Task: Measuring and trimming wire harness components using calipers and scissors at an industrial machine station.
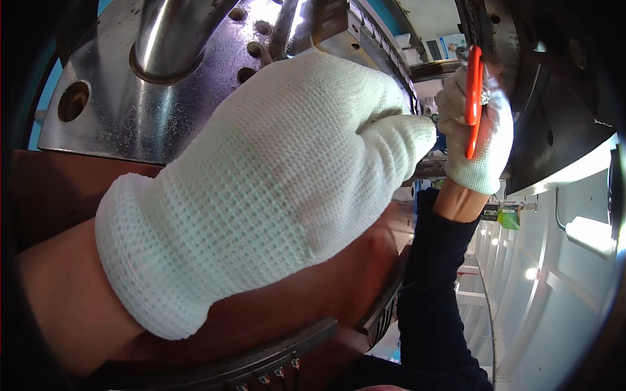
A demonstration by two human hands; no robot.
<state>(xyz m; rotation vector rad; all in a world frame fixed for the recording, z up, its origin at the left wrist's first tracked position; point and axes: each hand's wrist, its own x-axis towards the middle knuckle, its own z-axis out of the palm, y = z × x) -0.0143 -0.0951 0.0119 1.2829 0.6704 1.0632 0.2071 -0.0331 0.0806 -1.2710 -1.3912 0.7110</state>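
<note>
Left hand (261, 189), white knit glove, pressed against machine's polished steel plate (117, 117), bracing; finger grip hidden, cannot tell. Right hand (476, 140) fingers closed on orange-handled tool (474, 98), raised at dark machine part.

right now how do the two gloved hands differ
The left hand fills the middle of the view, its back toward the camera; the right hand looks much smaller, farther off at the upper right. The left hand shows no tool and reaches toward the shiny metal plate; the right hand grips an orange-handled tool. The left forearm is bare, the right in a dark sleeve. Both wear white knit gloves.
</note>
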